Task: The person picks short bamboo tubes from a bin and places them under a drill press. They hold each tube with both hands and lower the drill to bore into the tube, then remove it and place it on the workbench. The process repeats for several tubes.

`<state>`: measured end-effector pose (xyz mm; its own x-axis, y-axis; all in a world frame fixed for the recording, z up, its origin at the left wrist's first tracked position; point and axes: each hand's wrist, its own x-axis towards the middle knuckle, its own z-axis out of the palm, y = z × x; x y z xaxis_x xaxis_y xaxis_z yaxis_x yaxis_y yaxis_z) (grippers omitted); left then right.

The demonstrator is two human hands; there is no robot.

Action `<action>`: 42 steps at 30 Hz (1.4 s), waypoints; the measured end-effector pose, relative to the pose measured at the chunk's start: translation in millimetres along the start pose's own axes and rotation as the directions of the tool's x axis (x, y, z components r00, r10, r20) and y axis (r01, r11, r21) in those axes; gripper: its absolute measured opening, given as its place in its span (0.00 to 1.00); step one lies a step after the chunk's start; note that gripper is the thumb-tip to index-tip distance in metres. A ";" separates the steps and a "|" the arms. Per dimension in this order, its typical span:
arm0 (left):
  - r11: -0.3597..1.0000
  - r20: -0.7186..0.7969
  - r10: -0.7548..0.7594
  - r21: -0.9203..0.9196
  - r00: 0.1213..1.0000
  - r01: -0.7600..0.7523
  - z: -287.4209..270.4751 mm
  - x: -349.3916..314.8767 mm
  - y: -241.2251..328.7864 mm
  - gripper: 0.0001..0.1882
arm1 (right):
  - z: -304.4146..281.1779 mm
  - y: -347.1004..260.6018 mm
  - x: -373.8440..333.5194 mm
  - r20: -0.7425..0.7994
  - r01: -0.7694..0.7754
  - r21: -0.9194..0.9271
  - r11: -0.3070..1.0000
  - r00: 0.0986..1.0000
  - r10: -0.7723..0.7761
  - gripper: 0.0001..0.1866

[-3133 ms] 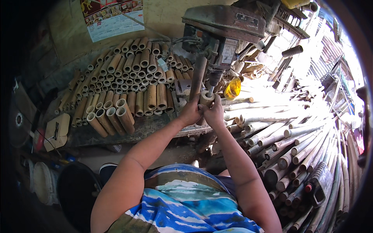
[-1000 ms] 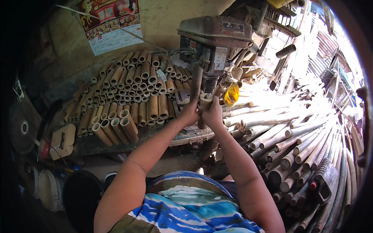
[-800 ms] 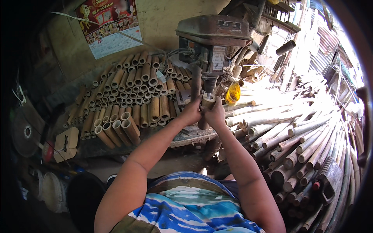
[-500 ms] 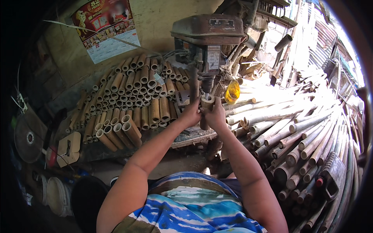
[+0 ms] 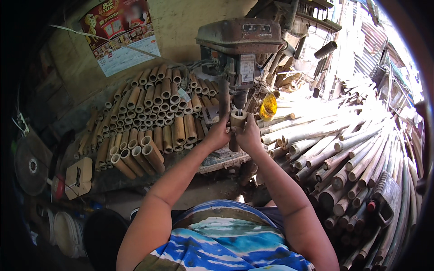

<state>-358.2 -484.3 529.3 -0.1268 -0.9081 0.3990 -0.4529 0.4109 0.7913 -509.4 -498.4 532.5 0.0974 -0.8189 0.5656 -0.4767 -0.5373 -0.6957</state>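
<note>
A short bamboo tube [image 5: 238, 119] is held nearly upright between my two hands under the chuck [image 5: 240, 98] of a drill press [image 5: 239, 38]. The drill bit [image 5: 239, 111] comes down at the tube's open top; how deep it reaches inside is hard to make out. My left hand [image 5: 218, 134] grips the tube from the left, and my right hand [image 5: 248, 135] closes round its right side, thumbs toward the front. Part of the tube's lower end shows below my fingers.
Cut bamboo tubes [image 5: 156, 108] are stacked on the bench [image 5: 212, 168] to the left. Long bamboo poles [image 5: 325, 135] fill the right side. A yellow bag [image 5: 268, 107] hangs right of the press. A cardboard box [image 5: 78, 178] and a round fan [image 5: 32, 165] stand far left.
The whole view has shifted slightly to the left. Both hands keep their grip on the bamboo tube, which stays under the drill bit with little visible movement.
</note>
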 end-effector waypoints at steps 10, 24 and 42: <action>0.994 -0.061 0.043 -0.102 0.997 -0.049 25.7 14.2 -22.0 0.38 | 5.5 -0.7 11.0 -0.025 0.023 0.025 0.999 0.999 -0.022 0.27; 0.993 0.109 0.117 -0.037 0.987 -0.114 28.5 27.3 -24.5 0.39 | -9.7 10.1 4.0 0.033 -0.045 0.088 0.995 0.999 0.043 0.30; 0.983 0.028 0.110 -0.154 0.994 -0.104 12.6 9.6 -24.6 0.35 | -6.1 -11.0 -5.9 0.101 -0.094 0.109 0.990 0.991 0.083 0.33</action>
<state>-359.4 -504.1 507.8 -0.2003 -0.8594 0.4704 -0.2963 0.5108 0.8070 -510.0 -486.4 539.6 0.1457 -0.8768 0.4583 -0.3860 -0.4769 -0.7896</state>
